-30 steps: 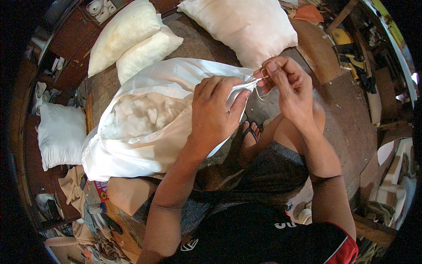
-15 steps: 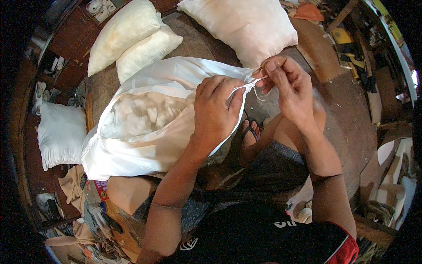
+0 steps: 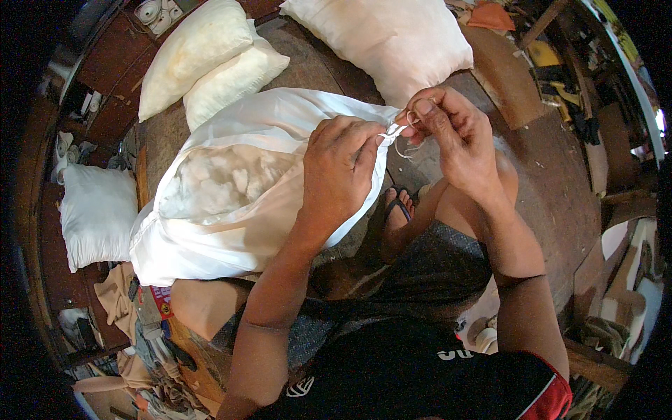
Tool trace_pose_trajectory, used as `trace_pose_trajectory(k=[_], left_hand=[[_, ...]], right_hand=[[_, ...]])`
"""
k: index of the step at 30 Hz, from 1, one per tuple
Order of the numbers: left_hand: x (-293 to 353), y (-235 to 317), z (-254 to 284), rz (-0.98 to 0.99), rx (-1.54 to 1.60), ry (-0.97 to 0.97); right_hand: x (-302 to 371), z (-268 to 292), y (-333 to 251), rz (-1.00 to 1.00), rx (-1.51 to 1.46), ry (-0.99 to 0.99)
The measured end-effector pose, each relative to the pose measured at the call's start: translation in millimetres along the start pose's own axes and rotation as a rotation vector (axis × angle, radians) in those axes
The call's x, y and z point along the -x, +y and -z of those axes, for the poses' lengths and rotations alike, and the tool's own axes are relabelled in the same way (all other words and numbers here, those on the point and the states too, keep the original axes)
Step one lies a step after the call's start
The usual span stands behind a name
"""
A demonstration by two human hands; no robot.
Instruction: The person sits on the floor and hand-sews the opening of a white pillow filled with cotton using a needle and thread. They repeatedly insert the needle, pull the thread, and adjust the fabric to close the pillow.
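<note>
A baggy, smooth white fabric cover (image 3: 252, 234) fills my centre-left frame, lumpy off-white stuffing (image 3: 220, 180) showing in its opening. At upper centre, my left hand (image 3: 341, 164) pinches its gathered edge, fingertips closed — my right hand (image 3: 451, 143) pinches a thin, looping pale thread (image 3: 397, 148). Plump yellowish fabric pillows (image 3: 192, 59) overlap at upper left.

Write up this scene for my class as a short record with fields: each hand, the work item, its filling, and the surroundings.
Left hand: pinches the edge of the white fabric cover
Right hand: thumb and forefinger pinch pale thread
Work item: white fabric cover, edge gathered between the hands
Filling: pale fluffy stuffing, visible
Surroundings: two cream pillows, upper left; large pillow, top; white pillow, left
</note>
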State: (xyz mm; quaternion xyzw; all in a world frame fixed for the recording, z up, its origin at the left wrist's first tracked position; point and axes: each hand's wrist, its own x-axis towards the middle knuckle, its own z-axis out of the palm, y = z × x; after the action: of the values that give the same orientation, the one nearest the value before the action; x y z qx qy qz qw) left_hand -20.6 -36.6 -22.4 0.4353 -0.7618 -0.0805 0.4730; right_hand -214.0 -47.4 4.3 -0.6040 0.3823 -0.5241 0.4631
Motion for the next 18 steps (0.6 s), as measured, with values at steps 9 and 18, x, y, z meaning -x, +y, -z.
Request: trace_pose_trajectory(k=[9,18], left_hand=[[1.4,-3.9,-0.3,0.018,0.031,-0.019],[2.0,-8.1,-0.7,0.015,0.102,-0.043]], right_hand=[[-3.3,3.6,-0.6,-0.028,-0.028,-0.060],[-4.3,6.8,4.0,0.016,-0.021,-0.220]])
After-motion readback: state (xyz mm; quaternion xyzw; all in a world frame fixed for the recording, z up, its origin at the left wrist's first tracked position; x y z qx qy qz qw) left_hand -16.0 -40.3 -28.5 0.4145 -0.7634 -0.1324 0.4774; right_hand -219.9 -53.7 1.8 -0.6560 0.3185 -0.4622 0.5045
